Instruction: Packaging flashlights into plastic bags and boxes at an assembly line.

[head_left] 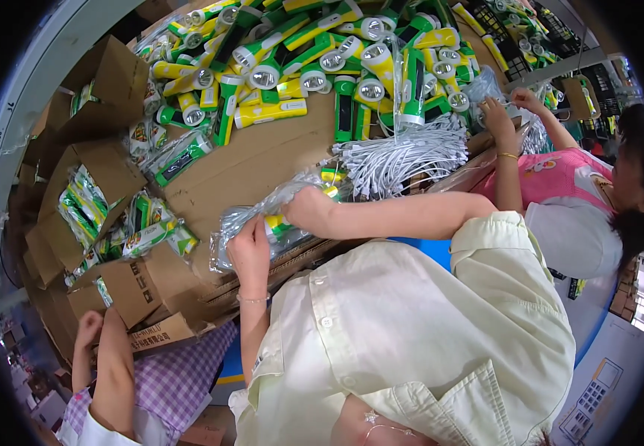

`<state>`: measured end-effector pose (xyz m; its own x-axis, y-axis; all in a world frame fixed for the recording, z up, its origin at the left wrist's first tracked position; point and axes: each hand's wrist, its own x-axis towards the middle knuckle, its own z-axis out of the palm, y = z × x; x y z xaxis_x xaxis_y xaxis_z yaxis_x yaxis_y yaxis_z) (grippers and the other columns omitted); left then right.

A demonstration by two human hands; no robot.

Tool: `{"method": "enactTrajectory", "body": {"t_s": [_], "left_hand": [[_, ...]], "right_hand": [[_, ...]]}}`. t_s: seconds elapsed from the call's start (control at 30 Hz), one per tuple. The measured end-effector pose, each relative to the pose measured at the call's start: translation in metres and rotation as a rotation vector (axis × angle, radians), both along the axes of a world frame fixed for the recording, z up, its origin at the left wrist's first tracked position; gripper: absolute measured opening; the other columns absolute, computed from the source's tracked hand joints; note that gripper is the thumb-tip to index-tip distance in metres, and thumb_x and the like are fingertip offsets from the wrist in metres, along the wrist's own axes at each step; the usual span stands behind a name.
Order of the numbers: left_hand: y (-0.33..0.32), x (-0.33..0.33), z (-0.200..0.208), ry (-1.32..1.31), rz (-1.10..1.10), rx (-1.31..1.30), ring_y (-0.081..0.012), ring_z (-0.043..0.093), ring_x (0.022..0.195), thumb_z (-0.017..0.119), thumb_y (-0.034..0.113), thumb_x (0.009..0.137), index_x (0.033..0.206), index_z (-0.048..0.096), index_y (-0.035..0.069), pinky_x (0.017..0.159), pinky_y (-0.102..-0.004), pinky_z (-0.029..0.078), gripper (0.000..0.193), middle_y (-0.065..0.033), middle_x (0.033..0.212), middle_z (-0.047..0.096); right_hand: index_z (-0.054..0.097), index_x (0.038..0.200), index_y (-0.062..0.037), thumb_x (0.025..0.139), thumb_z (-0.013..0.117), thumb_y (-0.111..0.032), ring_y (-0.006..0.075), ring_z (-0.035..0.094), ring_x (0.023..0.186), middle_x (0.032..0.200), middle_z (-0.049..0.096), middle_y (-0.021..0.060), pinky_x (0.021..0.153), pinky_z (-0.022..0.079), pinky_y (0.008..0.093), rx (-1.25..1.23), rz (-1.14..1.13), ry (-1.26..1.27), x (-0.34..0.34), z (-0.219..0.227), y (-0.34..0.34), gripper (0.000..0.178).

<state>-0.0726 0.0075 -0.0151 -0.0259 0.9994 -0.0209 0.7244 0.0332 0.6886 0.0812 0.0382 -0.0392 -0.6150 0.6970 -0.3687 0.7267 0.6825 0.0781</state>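
My left hand (pixel 250 251) has its fingers closed on a see-through plastic bag (pixel 231 223) at the near edge of the cardboard-covered table. Close beside it, my right hand (pixel 309 211) is wrapped around a yellow and green flashlight (pixel 276 225), which lies partly under crinkled plastic. Part of that flashlight is hidden behind my fingers. Just beyond my right hand, a bundle of white cables (pixel 405 160) rests on the table.
A large heap of green and yellow flashlights (pixel 270 115) covers the far side. Open cartons (pixel 103 193) with bagged flashlights stand at left, where a co-worker's hand (pixel 88 327) is near a box flap. At right, another co-worker's hand (pixel 498 119) reaches toward plastic bags (pixel 485 88).
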Motion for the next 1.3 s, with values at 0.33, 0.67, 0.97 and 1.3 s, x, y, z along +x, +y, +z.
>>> {"method": "enactTrajectory", "body": {"t_s": [0.33, 0.67, 0.97, 1.3], "left_hand": [[0.002, -0.021, -0.029, -0.077, 0.017, -0.041, -0.0127, 0.042, 0.047, 0.061, 0.018, 0.085, 0.088, 0.066, -0.003, 0.048, -0.0305, 0.037, 0.021, -0.0158, 0.055, 0.052], [0.002, -0.027, -0.037, -0.083, 0.045, -0.092, -0.0137, 0.04, 0.047, 0.062, 0.021, 0.085, 0.081, 0.063, -0.002, 0.048, -0.0306, 0.037, 0.023, -0.0148, 0.054, 0.05], [0.004, -0.028, -0.032, -0.129, 0.108, -0.18, -0.0229, 0.059, 0.051, 0.06, 0.022, 0.085, 0.09, 0.068, 0.002, 0.051, -0.0346, 0.043, 0.022, -0.0182, 0.06, 0.058], [0.002, -0.023, -0.025, -0.322, 0.069, -0.364, -0.0154, 0.063, 0.056, 0.063, 0.016, 0.085, 0.095, 0.067, -0.005, 0.052, -0.026, 0.047, 0.024, -0.0128, 0.062, 0.064]], "right_hand": [[0.066, 0.071, -0.0104, 0.066, 0.065, -0.017, 0.0302, 0.063, 0.072, 0.069, 0.062, 0.0107, 0.061, 0.05, 0.0423, -0.16, 0.073, 0.228, 0.15, 0.029, 0.048, 0.008], [0.056, 0.092, -0.0002, 0.088, 0.058, -0.003, 0.0152, 0.065, 0.084, 0.084, 0.061, 0.0028, 0.071, 0.053, 0.0269, -0.837, -0.432, 1.494, 0.048, 0.131, 0.057, 0.005], [0.062, 0.085, -0.0058, 0.079, 0.061, -0.014, 0.0221, 0.066, 0.074, 0.081, 0.066, 0.0064, 0.059, 0.049, 0.032, -0.05, -0.001, 0.517, 0.031, -0.006, 0.022, 0.01], [0.069, 0.076, -0.0146, 0.072, 0.064, -0.015, 0.0189, 0.066, 0.076, 0.076, 0.066, 0.0017, 0.058, 0.049, 0.0301, 0.016, 0.028, -0.176, 0.014, 0.016, 0.028, 0.006]]}}
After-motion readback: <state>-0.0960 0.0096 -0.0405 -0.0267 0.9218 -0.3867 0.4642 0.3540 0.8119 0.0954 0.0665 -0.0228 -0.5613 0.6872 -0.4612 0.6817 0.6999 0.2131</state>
